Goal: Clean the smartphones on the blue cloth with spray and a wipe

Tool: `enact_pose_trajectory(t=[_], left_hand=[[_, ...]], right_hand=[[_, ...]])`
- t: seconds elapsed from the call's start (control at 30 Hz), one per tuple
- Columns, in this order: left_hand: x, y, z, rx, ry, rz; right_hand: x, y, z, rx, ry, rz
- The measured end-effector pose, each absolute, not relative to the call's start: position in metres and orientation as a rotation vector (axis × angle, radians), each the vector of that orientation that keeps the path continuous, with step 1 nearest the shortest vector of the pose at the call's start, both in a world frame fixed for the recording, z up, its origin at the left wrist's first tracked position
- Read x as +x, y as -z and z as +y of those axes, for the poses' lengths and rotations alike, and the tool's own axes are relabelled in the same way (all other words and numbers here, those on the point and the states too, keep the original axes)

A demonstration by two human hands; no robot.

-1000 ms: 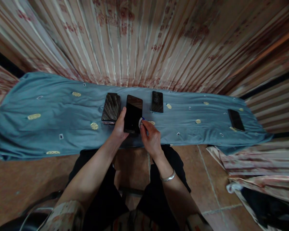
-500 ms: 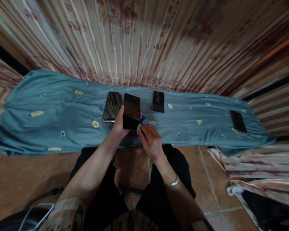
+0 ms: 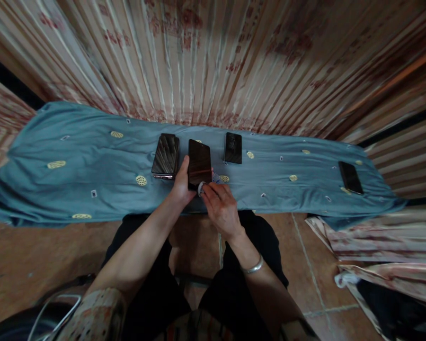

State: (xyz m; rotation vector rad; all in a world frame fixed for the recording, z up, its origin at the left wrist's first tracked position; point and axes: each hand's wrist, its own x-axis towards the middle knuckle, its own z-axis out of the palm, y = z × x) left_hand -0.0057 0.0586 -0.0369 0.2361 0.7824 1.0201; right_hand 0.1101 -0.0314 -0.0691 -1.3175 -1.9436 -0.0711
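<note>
The left hand (image 3: 183,183) has its fingers wrapped around a black rectangular glass-faced phone (image 3: 199,161), thumb along the left edge, screen facing up. So the phone's right there in the grip, sticking out past the fingertips. The right hand (image 3: 220,203) has its fingers pinched closed on a small white soft-looking wad (image 3: 200,189), right at the phone's near end. There's also a bluish patterned scrap (image 3: 216,177) poking out just beyond the right fingers; could be cloth or a wrapper, it's too blurry to say. Just left of the left fingers sits a neat stack of dark shiny rectangular phones (image 3: 165,156). A bit beyond the right fingers, slightly rightward, another black glass-fronted phone (image 3: 233,148) lies flat. Well off to the right of both hands there's one more slim black phone (image 3: 350,177), lying at a slant. All of them rest on a teal fabric cover with yellow printed ovals (image 3: 270,175). Farthest from the fingers, pleated beige curtains with reddish prints (image 3: 206,61) hang behind everything.
</note>
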Motion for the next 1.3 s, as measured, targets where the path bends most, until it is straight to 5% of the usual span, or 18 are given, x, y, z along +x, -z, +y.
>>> enact_pose_trajectory(t=[1.3], left_hand=[[0.007,0.024,0.03,0.21,-1.033,0.771]], right_hand=[[0.11,0.041,0.014,-1.427,0.176,-2.12]])
